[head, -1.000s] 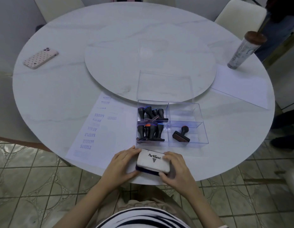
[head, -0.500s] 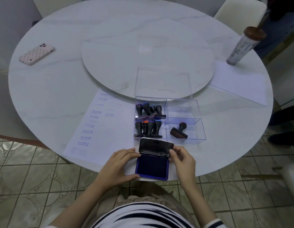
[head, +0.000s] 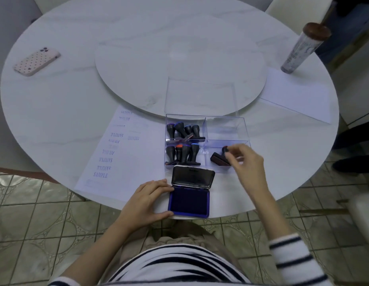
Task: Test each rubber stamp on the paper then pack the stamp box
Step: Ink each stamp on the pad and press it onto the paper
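Note:
A clear plastic stamp box (head: 224, 120) with compartments sits on the table near me. Its two left compartments hold several black rubber stamps (head: 184, 131). In the near right compartment lies a single brown-based stamp (head: 217, 158); my right hand (head: 244, 159) pinches its black knob. The blue ink pad (head: 188, 201) lies open at the table edge, its lid tilted back. My left hand (head: 148, 200) grips the pad's left side. The paper (head: 117, 162) with blue "SAMPLE" prints lies left of the box.
The box's clear lid (head: 200, 98) rests on the round turntable (head: 179, 65) behind the box. A dotted phone (head: 37, 61) lies far left, a tall tumbler (head: 301, 51) far right, and a second blank sheet (head: 297, 96) at right. Chairs stand around the table.
The ink pad was shut under both hands; its lid has been swung open. My right hand left the pad and moved up into the box onto the single stamp's knob.

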The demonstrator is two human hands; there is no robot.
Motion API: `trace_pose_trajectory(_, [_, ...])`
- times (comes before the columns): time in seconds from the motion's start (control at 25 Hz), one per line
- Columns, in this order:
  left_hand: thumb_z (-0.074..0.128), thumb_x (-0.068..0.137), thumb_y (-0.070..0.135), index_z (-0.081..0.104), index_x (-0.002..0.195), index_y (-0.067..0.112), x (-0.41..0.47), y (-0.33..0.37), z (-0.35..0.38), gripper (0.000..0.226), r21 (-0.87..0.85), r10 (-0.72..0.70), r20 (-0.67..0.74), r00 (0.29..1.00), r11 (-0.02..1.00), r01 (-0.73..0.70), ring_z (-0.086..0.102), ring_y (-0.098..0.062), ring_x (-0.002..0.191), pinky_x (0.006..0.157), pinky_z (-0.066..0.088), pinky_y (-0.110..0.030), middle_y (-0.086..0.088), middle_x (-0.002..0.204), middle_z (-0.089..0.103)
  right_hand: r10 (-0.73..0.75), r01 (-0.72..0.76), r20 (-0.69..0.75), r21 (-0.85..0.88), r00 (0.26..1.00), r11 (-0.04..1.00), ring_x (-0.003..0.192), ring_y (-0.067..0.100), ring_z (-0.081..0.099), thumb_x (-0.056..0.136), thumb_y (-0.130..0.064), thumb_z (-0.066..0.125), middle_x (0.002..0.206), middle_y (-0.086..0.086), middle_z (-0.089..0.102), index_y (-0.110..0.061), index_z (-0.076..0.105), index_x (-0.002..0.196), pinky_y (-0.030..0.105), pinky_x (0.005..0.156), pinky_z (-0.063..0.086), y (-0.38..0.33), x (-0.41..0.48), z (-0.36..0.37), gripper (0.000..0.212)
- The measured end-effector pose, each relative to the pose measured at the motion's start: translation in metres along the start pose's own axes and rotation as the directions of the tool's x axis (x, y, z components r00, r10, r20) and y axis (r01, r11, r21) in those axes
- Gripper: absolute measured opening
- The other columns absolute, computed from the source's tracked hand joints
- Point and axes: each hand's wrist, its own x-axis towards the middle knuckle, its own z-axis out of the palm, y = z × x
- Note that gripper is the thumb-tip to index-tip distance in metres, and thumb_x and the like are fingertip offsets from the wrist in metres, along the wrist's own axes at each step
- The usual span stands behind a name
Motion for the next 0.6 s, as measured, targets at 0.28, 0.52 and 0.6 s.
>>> trace_pose_trajectory(0.28, [0.058, 0.074, 0.057, 0.051, 0.121, 0.023, 0.0, 0.0, -0.001, 0.058, 0.004, 0.011, -0.012, 1.0, 1.0, -0.011, 0.039, -0.005, 0.121, 0.1, 0.025, -0.019, 0.0, 0.122, 0.058, 0.284, -0.286, -0.048, -0.271, 0.958, 0.919, 0.082, 0.035, 0.058, 0.081, -0.012, 0.06, 0.094, 0.021, 0.063, 0.002, 0.061, 0.083, 0.031, 0.064, 0.04, 0.008, 0.056, 0.02, 0.014])
trace_pose_trajectory(0.52, [0.052, 0.077, 0.061, 0.049, 0.122, 0.024, 0.0, -0.002, 0.0, 0.057, 0.004, 0.019, -0.011, 1.0, 1.0, -0.019, 0.039, -0.005, 0.122, 0.101, 0.026, -0.021, 0.001, 0.123, 0.057, 0.38, -0.411, -0.164, -0.245, 0.91, 0.878, 0.086, 0.039, 0.06, 0.079, -0.016, 0.067, 0.092, 0.023, 0.06, 0.003, 0.055, 0.08, 0.03, 0.06, 0.033, -0.005, 0.052, 0.035, 0.022])
trace_pose_trajectory(0.6, [0.046, 0.079, 0.064, 0.049, 0.122, 0.024, -0.001, -0.002, 0.0, 0.059, 0.008, 0.026, -0.007, 1.0, 1.0, -0.026, 0.038, -0.005, 0.122, 0.101, 0.024, -0.019, 0.0, 0.124, 0.057, 0.392, -0.421, -0.161, -0.247, 0.906, 0.873, 0.086, 0.039, 0.06, 0.079, -0.016, 0.068, 0.093, 0.024, 0.059, -0.002, 0.049, 0.075, 0.029, 0.06, 0.033, -0.007, 0.052, 0.035, 0.024])
